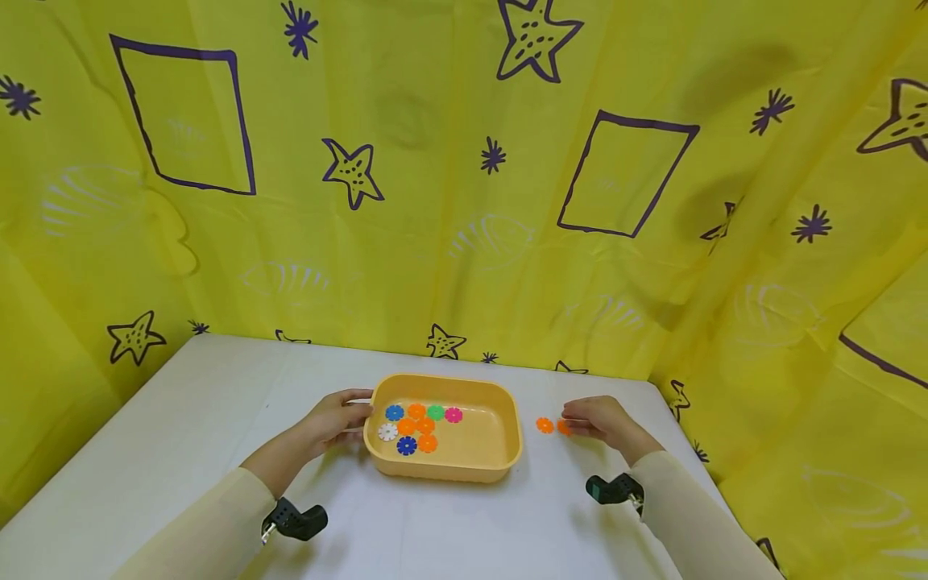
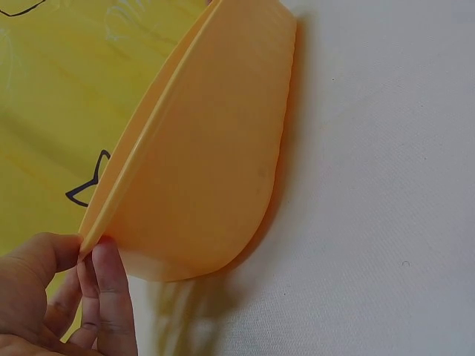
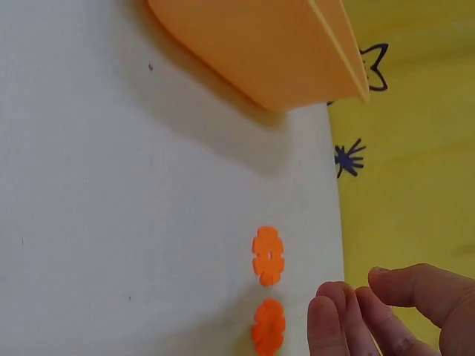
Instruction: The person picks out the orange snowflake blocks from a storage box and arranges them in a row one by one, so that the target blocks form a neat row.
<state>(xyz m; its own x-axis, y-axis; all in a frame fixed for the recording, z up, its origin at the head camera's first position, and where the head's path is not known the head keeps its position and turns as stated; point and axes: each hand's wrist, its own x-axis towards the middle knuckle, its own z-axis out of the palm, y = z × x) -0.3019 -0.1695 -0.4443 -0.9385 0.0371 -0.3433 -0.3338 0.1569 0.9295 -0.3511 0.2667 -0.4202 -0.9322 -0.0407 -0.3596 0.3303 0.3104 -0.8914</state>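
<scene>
Yellow basin (image 1: 482,439): it stands on the white table (image 1: 435,532), with its open side up, between the two arms
Left grip (image 1: 341,420): the thumb and the fingers of this hand are clamped on the rim of the yellow basin, at its left end
Inside the basin: nine toothed discs lie toward the left part, namely a blue disc (image 1: 395,413), a dark blue disc (image 1: 407,445), a white disc (image 1: 387,432), a green disc (image 1: 435,412), a pink disc (image 1: 453,415) and four orange discs (image 1: 407,427)
Outside the basin: two more orange ones lie on the table at the right, the near loose disc (image 1: 544,425) closer to the basin and the far loose disc (image 3: 269,328) just beside it
Right grip (image 1: 598,420): the thumb tip is close to the fingertips, and nothing is seen between them; this hand is by the far loose disc and partly hides it in the head view
Done so far: nine of eleven visible discs are in the basin, so the greater part seems finished
Left over: both loose discs, neither of them lifted yet, as it appears
</scene>
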